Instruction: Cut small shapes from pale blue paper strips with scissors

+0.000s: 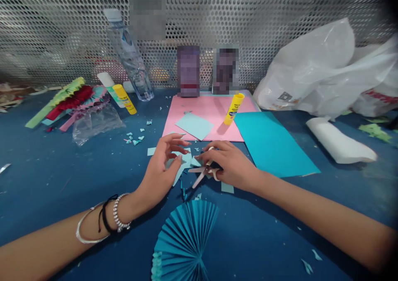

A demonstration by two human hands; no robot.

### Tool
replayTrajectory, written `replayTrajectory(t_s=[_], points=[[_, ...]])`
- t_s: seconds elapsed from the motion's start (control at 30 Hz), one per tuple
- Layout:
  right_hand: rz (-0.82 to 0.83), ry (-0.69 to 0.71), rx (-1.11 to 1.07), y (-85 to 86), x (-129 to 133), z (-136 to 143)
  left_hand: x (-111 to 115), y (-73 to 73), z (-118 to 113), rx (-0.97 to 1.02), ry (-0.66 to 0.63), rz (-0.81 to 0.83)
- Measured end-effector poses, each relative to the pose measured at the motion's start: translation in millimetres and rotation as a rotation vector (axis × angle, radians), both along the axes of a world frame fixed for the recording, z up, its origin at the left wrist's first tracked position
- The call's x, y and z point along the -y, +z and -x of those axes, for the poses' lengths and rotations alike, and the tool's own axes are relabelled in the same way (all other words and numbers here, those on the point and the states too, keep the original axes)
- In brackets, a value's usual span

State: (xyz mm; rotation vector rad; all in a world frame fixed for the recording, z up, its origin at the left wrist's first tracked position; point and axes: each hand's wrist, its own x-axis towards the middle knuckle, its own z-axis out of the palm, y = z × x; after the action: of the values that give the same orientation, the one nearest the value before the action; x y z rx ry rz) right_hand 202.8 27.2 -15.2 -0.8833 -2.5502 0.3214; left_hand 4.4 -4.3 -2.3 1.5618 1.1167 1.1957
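My left hand [166,160] is over pale blue paper pieces [186,158], its fingers curved and apart, with nothing visible in them. White-handled scissors [203,171] hang in my right hand [231,162], their blades parted and pointing left and toward me. The right fingertips reach over a small pale blue scrap [195,161]; whether they touch it I cannot tell. Nearer to me lies a pleated blue paper fan [186,235], with small pale scalloped bits along its left edge.
Beyond my hands is pink paper [174,115] bearing a pale blue sheet [194,125] and an upright glue stick [234,108]. Right are a blue sheet [276,144], a white roll [340,140] and a plastic bag [298,73]. A water bottle [129,57] leans against the perforated metal panel [248,15].
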Motion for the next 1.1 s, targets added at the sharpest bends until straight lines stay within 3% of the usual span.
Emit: replayTrajectory(t_s=[0.23,0.4,0.63,0.9,1.1], points=[[0.06,-0.08,-0.144,-5.0,-2.7,-2.7,1.0,0.5,0.2,-0.125,-0.075,0.036],[0.141,-0.16,-0.315,-0.7,-0.5,-2.3,0.7,-0.4,0.8,-0.191,-0.061,0.04],[0.399,-0.192,-0.442,7.5,3.9,2.2,-1.4,-1.4,-0.5,-0.271,-0.086,0.087],[0.507,-0.203,-0.486,6.2,7.8,4.7,-1.4,2.3,-1.2,-0.361,-0.117,0.053],[0.563,-0.184,-0.58,7.4,8.9,5.4,-0.8,2.3,0.3,-0.407,-0.223,0.056]])
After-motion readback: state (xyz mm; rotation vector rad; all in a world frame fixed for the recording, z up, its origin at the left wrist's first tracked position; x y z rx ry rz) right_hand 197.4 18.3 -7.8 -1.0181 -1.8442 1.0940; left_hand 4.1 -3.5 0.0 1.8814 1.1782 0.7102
